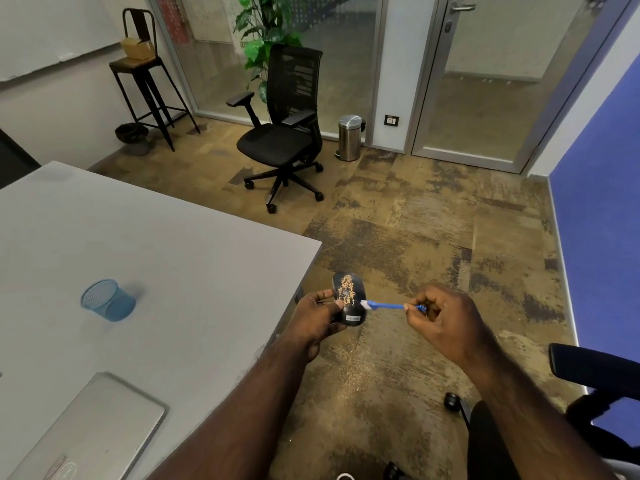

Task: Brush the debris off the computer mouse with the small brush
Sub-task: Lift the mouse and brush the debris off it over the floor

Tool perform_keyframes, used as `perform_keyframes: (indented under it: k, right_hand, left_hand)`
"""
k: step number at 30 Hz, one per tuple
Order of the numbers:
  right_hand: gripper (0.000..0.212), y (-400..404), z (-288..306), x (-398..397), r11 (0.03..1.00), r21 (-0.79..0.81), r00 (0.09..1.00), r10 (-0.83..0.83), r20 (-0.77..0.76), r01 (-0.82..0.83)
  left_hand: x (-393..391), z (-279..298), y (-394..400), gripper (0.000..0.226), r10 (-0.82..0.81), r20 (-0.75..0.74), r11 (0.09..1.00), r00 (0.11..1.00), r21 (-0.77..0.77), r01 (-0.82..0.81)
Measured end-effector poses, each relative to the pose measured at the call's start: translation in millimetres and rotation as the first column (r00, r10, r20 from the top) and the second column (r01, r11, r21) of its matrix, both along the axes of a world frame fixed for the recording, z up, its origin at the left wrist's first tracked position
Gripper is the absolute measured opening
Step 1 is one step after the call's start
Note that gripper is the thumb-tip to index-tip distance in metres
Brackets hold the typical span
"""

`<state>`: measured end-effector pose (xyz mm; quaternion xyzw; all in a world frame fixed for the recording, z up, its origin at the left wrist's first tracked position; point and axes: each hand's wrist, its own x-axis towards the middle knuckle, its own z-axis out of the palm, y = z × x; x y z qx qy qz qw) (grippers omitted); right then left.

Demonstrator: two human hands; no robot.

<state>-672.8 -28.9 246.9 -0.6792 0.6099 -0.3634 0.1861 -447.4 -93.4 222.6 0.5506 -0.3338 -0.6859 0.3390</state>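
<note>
My left hand (320, 317) holds a black computer mouse (349, 299) out past the table's corner, above the carpet. Tan debris lies in a streak along the mouse's top. My right hand (438, 318) pinches the end of a small blue brush (388, 305) with a white bristle head. The bristles touch the mouse's right side near the middle. The brush handle runs level to the right into my fingers.
A grey table (156, 258) lies to the left with a blue mesh cup (108, 300) and a closed silver laptop (93, 431). Tan crumbs speckle the carpet (353, 372) below the mouse. A black office chair (280, 133), a steel bin (349, 136) and a blue chair arm (595, 365) stand around.
</note>
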Motion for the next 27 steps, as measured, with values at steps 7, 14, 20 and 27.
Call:
perform_keyframes:
  k: [7, 14, 20, 27]
  right_hand:
    - [0.010, -16, 1, 5, 0.968, 0.017, 0.966, -0.251, 0.063, 0.250]
    - [0.012, -20, -7, 11, 0.948, 0.111, 0.944, -0.311, 0.112, 0.299]
    - [0.011, -21, -11, 12, 0.942, 0.144, 0.940, -0.320, 0.122, 0.302]
    - [0.009, -21, -7, 9, 0.936, 0.170, 0.902, -0.345, 0.261, 0.309]
  left_hand:
    - [0, -2, 4, 0.019, -0.027, 0.017, 1.000, 0.999, 0.013, 0.027]
    - [1, 0, 6, 0.023, -0.041, -0.004, 0.999, 0.999, 0.020, 0.041]
    - [1, -1, 6, 0.017, -0.045, -0.018, 0.999, 0.999, 0.030, 0.045]
    - [2, -2, 7, 0.017, -0.061, -0.044, 0.997, 0.997, 0.045, 0.063]
